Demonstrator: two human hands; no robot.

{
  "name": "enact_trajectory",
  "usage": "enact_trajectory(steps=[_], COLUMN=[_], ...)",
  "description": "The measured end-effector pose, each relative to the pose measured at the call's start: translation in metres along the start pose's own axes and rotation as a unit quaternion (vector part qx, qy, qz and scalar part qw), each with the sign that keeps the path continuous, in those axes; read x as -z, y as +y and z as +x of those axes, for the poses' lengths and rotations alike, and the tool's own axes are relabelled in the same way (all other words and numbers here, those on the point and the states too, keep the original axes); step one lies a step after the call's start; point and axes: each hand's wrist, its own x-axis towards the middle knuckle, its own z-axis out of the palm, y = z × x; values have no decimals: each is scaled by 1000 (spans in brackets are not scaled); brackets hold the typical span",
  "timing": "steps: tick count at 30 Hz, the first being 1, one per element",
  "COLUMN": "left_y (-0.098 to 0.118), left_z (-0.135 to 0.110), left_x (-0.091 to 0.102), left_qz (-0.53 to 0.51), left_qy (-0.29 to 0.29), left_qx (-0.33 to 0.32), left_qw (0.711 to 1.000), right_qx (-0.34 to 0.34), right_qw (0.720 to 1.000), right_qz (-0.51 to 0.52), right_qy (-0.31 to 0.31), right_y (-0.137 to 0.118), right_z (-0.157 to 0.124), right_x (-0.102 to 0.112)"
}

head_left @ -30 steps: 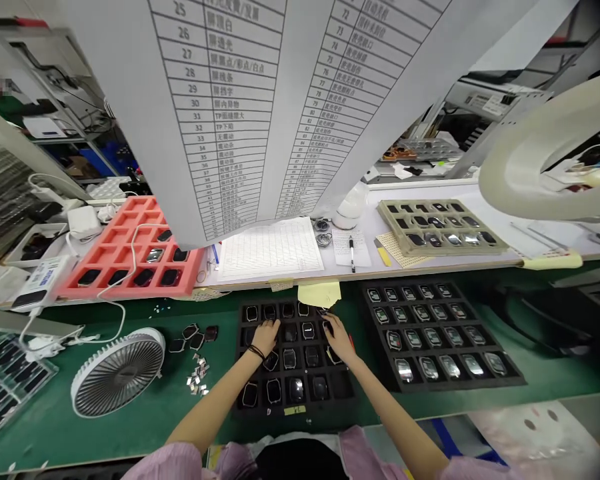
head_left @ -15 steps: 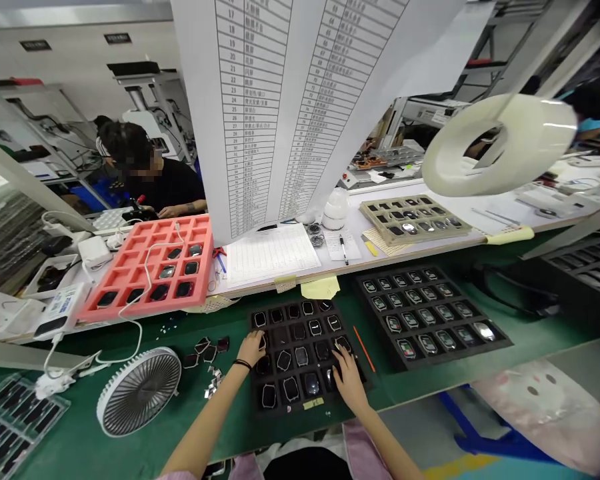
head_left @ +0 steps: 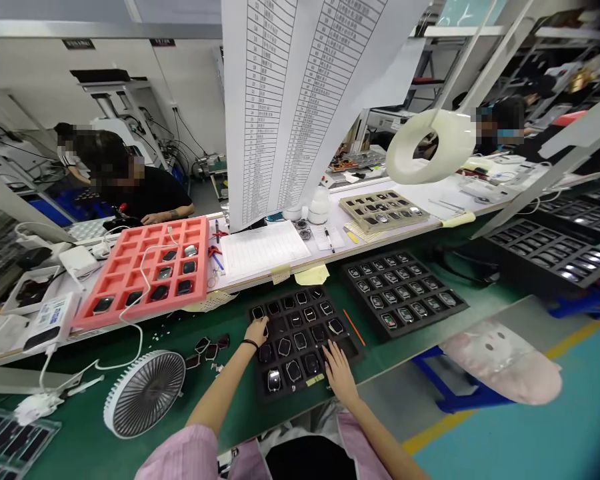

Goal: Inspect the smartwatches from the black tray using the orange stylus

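In the head-worn view, a person in a pink sleeved top leans over a black foam tray [head_left: 353, 351] set on a green table [head_left: 155, 333]. The tray is divided into rows of cells, and most hold dark watch-shaped parts [head_left: 300, 341] with shiny rims.

The left hand [head_left: 257, 331], with a black band on its wrist [head_left: 250, 344], rests at the tray's far left corner, its fingers curled down onto a part in a cell. The right hand [head_left: 339, 373] lies at the tray's near right edge, fingers spread, with the fingertips [head_left: 327, 351] on or just above the cells. Neither hand is clenched, but whether either has hold of a part cannot be told.

Just right of the black foam tray lie an orange stick [head_left: 354, 327] and a second black tray [head_left: 404, 293] filled with watch-shaped parts. Just left of it are loose dark frames [head_left: 207, 350], and beyond those a small white fan [head_left: 144, 393]. Past its far edge, on a higher white shelf, sits a pink foam tray [head_left: 130, 257] holding dark parts. Further off, beyond the pink tray, a co-worker in a black shirt [head_left: 150, 197] bends over a bench.
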Motion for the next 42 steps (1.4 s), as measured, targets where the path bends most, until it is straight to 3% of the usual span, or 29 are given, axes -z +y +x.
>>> enact_trajectory(steps=[6,12,16,21,27,31,36,42], left_y=[-7,-11,-5,-2,-6,13,39,51], left_z=[-23,-56,-64,-65,-61,-44,-23,-21], left_x=[6,-18,-32,-39,-25,-18,-28,-36], left_qz=[-32,-40,-37,-34,-58,-69,-43,-28], left_qy=[15,-23,-28,-22,-11,-4,-49,-47], left_qx=[-38,-83,-101,-120,-140,-175,-205,-185], left_qw=[999,995,994,992,988,982,977,981], right_qx=[-9,-20,-16,-18,-11,-10,-11,-84], right_qw=[1000,1000,1000,1000,1000,1000,1000,981], right_qz=[-8,-13,-17,-18,-25,-23,-15,174], right_qy=[-1,-10,-13,-5,5,12,18,7], right_y=[-5,-12,-13,-13,-13,-14,-17,-24], right_z=[-6,-13,-12,-13,-14,-14,-13,-7], right_x=[0,4,5,3,2,2,2,15])
